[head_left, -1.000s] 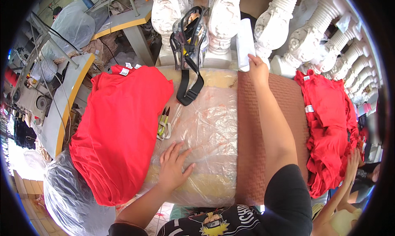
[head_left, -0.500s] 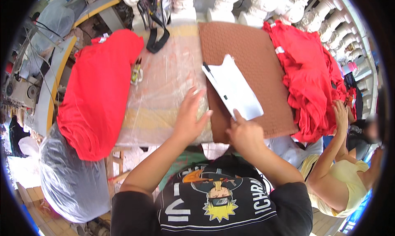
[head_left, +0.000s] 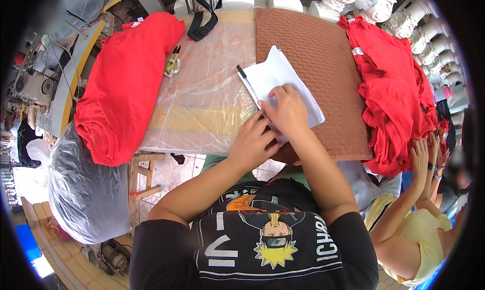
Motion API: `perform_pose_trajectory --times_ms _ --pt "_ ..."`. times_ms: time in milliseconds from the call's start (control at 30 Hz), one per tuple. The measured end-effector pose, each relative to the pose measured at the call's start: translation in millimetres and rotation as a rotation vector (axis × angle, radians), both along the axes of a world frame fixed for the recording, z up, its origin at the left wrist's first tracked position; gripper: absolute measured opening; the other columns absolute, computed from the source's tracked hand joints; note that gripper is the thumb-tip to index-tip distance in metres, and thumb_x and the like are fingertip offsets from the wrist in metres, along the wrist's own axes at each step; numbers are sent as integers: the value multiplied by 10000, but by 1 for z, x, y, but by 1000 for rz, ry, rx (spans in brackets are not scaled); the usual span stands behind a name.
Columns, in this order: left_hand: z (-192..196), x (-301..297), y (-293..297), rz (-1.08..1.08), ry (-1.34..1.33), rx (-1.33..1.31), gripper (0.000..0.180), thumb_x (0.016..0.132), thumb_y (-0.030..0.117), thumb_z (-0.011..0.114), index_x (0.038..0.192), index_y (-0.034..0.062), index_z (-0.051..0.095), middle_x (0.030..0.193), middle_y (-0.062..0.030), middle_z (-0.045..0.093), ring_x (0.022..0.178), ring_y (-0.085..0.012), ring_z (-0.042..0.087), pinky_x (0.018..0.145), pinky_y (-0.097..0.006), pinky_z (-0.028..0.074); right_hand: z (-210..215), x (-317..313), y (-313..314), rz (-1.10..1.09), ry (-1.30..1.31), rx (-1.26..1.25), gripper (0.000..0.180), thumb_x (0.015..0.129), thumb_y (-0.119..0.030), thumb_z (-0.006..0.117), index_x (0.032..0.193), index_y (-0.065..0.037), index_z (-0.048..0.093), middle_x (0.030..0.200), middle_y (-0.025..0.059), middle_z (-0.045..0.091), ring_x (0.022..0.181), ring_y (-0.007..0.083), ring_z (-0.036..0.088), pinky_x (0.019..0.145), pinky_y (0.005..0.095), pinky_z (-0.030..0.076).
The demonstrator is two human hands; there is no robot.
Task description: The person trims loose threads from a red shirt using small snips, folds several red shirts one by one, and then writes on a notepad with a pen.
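Note:
White paper sheets (head_left: 263, 77), perhaps a notebook, lie at a slant on the brown textured mat (head_left: 318, 62). Along their left edge rests a pen (head_left: 242, 73) with a black cap and a pale barrel. My right hand (head_left: 290, 110) lies on the paper, palm down, its thumb apart from the bent fingers. Close against it is my left hand (head_left: 255, 141), at the paper's lower left edge with its fingers spread. The lower part of the paper is partly covered by my hands and right forearm.
Folded red fabric (head_left: 134, 78) lies on the left, with yellow-handled snips (head_left: 173, 65) beside it. A black strap (head_left: 203, 27) lies at the back. On the right is a red fabric pile (head_left: 391, 88), with another person's hand (head_left: 419, 153) at its near end.
My left hand has moved right, to the paper's lower edge. My right hand has gone from pointing at the lower edge to lying on the sheets. The view has shifted.

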State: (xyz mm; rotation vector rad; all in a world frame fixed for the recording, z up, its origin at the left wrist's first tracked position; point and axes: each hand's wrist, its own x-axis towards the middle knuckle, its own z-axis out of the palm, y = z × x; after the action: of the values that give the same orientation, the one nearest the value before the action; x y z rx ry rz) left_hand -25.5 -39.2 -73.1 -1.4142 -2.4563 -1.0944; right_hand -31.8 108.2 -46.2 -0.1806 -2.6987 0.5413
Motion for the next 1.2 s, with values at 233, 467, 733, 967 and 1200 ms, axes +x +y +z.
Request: perform_pose_trajectory --times_ms 233,467,733,967,1200 --pt "-16 -30 3 203 -861 605 384 876 107 547 1234 -10 470 1191 -132 547 1060 -204 555 899 -302 439 1 -19 34 41 -212 -243 195 758 -218 678 786 -32 630 768 74 609 639 197 580 604 341 473" --pt "26 -26 63 -40 -723 562 343 887 92 517 1230 79 532 1183 -116 529 1098 -261 506 924 -338 413 9 9 82 144 -103 -1386 217 867 -111 574 1050 6 558 950 53 618 816 100 588 726 244 483" --pt "74 -7 77 100 -154 497 495 707 141 720 1158 127 517 1297 -140 364 1188 -350 357 989 -424 313 56 48 72 267 12 -1820 425 854 -172 557 1220 27 473 1065 124 596 897 157 612 776 282 508" --pt "50 -34 55 -41 -1180 983 967 739 280 760 1424 53 117 1413 -147 256 1237 -283 371 1014 -408 337 74 59 63 329 141 -1680 470 816 -181 547 1211 62 469 1066 148 599 917 190 607 819 290 483" --pt "75 -25 25 -384 -1483 580 927 736 207 754 1409 14 146 1308 -117 418 1175 -227 451 1025 -394 328 62 64 70 274 213 -1652 526 811 -232 524 1233 70 437 1080 171 588 937 226 594 840 313 468"
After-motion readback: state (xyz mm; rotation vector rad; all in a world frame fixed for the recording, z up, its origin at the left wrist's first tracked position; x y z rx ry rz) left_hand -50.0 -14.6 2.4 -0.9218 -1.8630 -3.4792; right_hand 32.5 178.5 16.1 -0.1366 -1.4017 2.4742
